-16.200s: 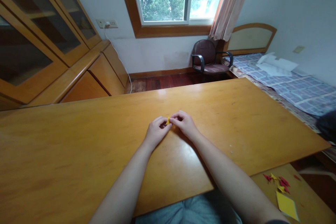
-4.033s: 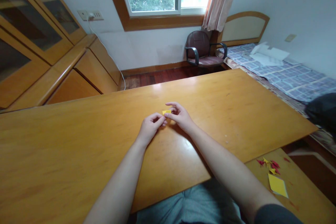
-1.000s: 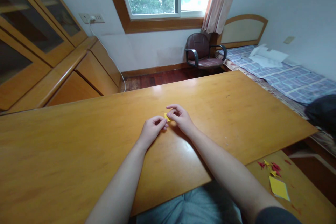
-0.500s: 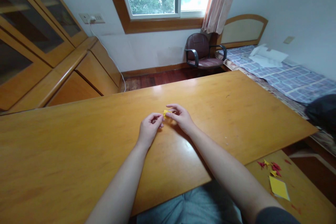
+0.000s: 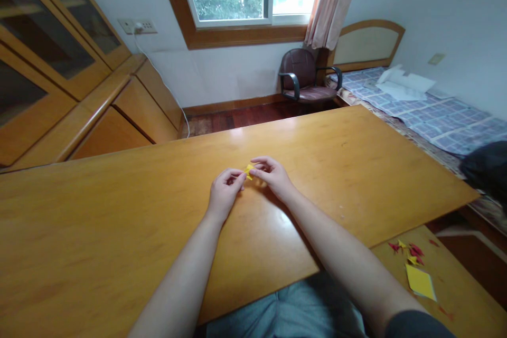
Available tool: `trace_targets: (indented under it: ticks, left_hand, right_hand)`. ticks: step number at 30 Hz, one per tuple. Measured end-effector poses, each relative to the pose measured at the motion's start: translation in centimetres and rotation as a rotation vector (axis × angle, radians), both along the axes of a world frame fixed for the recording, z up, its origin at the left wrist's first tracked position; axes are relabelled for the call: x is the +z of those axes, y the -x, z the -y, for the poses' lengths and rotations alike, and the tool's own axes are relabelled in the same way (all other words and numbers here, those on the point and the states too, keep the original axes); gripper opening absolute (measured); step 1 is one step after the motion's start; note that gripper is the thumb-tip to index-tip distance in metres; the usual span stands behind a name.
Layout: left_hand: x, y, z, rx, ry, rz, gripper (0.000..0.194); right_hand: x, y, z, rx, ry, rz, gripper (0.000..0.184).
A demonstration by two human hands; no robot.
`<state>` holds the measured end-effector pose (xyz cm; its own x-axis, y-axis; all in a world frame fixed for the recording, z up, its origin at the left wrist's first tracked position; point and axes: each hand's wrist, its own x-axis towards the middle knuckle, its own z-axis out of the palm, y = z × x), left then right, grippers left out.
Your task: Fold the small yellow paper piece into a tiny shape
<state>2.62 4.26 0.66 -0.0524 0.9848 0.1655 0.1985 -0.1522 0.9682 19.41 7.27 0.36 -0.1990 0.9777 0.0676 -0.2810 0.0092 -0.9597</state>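
Pinching folded yellow paper (image 5: 249, 170) by its left edge, the left hand (image 5: 226, 189) faces the right hand (image 5: 273, 175), whose thumb and fingers clasp the paper's right side.

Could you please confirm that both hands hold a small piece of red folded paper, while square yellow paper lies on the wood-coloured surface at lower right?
Not quite: the small piece of folded paper between the left hand and right hand is yellow, not red, as the head view shows; the rest of your statement is right.
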Motion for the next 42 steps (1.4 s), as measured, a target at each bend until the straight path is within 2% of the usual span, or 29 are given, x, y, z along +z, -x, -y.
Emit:
trace_targets:
  ticks: [12,23,26,31,37,42]
  left_hand:
    - [0.6,-0.1,0.2,0.009,0.103,0.091,0.019]
    - [-0.5,0.1,-0.4,-0.021,0.115,0.232,0.024]
    - [-0.7,0.2,-0.4,-0.003,0.086,0.241,0.024]
    - [-0.1,0.0,0.0,0.040,0.056,0.240,0.024]
    - [0.8,-0.5,0.6,-0.021,0.011,0.215,0.024]
    - [0.5,-0.5,0.5,-0.092,0.030,0.276,0.027]
  right_hand:
    - [0.2,0.1,0.1,0.028,0.016,-0.010,0.044]
    - [-0.2,-0.1,-0.1,0.010,-0.005,0.013,0.044]
    - [-0.3,-0.1,0.0,-0.005,-0.065,0.114,0.036]
    - [-0.4,0.0,0.2,-0.108,-0.273,0.240,0.016]
    - [-0.1,0.0,0.3,-0.161,-0.322,0.250,0.002]
    - [0.0,-0.2,0.4,-0.158,-0.388,0.214,0.012]
